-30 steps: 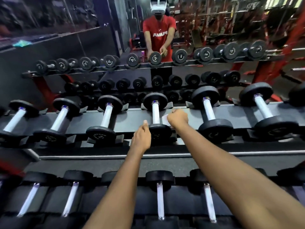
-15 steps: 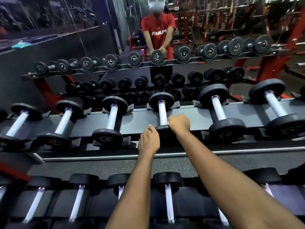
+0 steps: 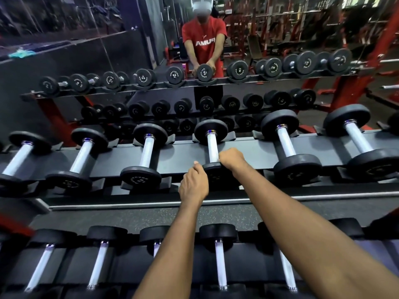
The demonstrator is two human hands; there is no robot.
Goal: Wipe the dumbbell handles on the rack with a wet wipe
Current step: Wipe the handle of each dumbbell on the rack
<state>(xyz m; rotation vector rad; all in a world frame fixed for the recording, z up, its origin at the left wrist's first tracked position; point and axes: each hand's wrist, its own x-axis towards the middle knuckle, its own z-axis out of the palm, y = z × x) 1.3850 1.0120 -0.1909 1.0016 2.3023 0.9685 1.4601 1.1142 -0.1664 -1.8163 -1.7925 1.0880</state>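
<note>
**Both hands placed on one dumbbell of the upper shelf**

Seen from the head camera, three dumbbells (image 3: 146, 152) are shown at the left of the rack (image 3: 183, 155), each lying across the shelf with its pale handle pointing away from the viewer. The left forearm is extended forward and slightly to the right from the lower edge. The left hand (image 3: 193, 185) is set against the left edge of the near plate (image 3: 216, 174) of the fourth dumbbell (image 3: 211, 131). Its back is turned to the camera, its fingers are curled round the plate edge and the thumb is raised.

The handle (image 3: 212, 148) of this dumbbell is shown bare over most of its length. Its near end is covered by the right hand (image 3: 231, 158), which is closed into a tight fist round the handle just above the near plate. Whether a wet wipe is enclosed in this fist cannot be told. The right forearm is stretched in diagonally from the lower right corner.

Two larger dumbbells (image 3: 287, 145) are shown further right on the same shelf. A lower row of dumbbells (image 3: 220, 255) is crossed by both forearms. In the mirror (image 3: 129, 50) behind the rack, the person is reflected with both hands at one dumbbell.
</note>
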